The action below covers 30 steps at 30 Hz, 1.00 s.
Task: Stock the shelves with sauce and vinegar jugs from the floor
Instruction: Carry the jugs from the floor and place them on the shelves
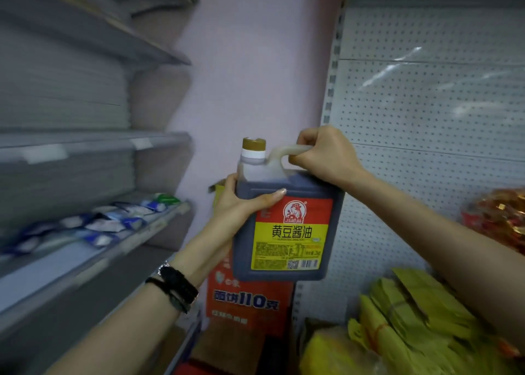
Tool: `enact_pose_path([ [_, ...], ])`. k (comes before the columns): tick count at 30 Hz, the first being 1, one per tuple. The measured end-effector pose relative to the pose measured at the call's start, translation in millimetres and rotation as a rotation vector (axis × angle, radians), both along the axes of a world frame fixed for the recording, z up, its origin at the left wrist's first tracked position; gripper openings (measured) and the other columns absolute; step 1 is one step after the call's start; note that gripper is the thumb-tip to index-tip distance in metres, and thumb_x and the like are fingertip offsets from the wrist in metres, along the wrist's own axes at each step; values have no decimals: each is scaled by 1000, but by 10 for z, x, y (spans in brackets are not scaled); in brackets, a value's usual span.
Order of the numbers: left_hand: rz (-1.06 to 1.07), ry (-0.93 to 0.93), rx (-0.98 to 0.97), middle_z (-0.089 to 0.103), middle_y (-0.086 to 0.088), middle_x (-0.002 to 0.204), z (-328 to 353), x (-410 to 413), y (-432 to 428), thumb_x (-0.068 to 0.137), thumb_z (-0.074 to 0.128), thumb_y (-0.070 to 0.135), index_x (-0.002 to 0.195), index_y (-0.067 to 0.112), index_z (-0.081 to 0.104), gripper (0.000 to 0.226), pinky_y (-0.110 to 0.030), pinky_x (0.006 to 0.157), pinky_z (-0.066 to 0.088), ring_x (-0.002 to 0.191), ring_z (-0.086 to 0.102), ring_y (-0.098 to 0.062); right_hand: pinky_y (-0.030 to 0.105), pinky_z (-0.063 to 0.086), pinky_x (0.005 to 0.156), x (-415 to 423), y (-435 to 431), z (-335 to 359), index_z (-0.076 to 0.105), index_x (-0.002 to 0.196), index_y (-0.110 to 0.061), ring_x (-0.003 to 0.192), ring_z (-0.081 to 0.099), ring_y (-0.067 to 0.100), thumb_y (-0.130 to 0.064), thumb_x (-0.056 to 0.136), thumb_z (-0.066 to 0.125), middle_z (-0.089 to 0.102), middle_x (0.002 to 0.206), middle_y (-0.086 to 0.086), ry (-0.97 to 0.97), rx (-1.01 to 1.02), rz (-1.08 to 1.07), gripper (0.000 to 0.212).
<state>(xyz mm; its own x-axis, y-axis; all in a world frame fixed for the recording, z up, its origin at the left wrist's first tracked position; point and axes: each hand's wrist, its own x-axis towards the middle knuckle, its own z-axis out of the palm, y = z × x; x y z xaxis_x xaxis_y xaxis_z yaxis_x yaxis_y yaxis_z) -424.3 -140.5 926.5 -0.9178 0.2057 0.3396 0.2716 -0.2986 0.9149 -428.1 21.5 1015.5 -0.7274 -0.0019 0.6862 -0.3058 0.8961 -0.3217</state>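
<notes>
Between the two shelf racks, held up in the air | soy sauce jug upright | right hand clenched round its top handle | left hand grasping its left side, thumb across the front | boxes below.

— Where does the view look from?
— From the person's head. It faces forward into the corner where the shelves and the pegboard panel flank a pink wall.
— How near?
— Close. The arms enter from the lower corners, and the left hand and right hand sit mid-frame on the soy sauce jug. The wide angle bends the shelf edges.
</notes>
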Motion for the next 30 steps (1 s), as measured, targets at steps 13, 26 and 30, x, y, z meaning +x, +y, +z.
enact_pose_path([
  [13, 380, 14, -138, 71, -6, 104, 563, 49, -2203, 57, 84, 19, 120, 14, 50, 72, -22, 59, 56, 77, 72, -15, 29, 37, 58, -608, -2221, 331, 53, 54, -20, 61, 46, 18, -21, 69, 68, 48, 53, -5, 56, -127, 381, 21],
  [26, 619, 32, -159, 72, -1, 96, 939, 186, -3596, 61, 85, 21, 117, 17, 53, 64, -16, 52, 52, 71, 72, -9, 33, 42, 62, -808, -3811, 701, 57, 60, -12, 69, 55, 23, -26, 70, 68, 59, 63, 4, 112, -97, 553, 21],
  [30, 651, 35, -161, 73, -1, 97, 999, 97, -3749, 62, 85, 24, 117, 16, 54, 64, -17, 55, 53, 76, 72, -11, 33, 41, 62, -928, -4012, 809, 55, 59, -12, 69, 54, 22, -28, 71, 68, 55, 59, 0, 135, -50, 569, 24],
])
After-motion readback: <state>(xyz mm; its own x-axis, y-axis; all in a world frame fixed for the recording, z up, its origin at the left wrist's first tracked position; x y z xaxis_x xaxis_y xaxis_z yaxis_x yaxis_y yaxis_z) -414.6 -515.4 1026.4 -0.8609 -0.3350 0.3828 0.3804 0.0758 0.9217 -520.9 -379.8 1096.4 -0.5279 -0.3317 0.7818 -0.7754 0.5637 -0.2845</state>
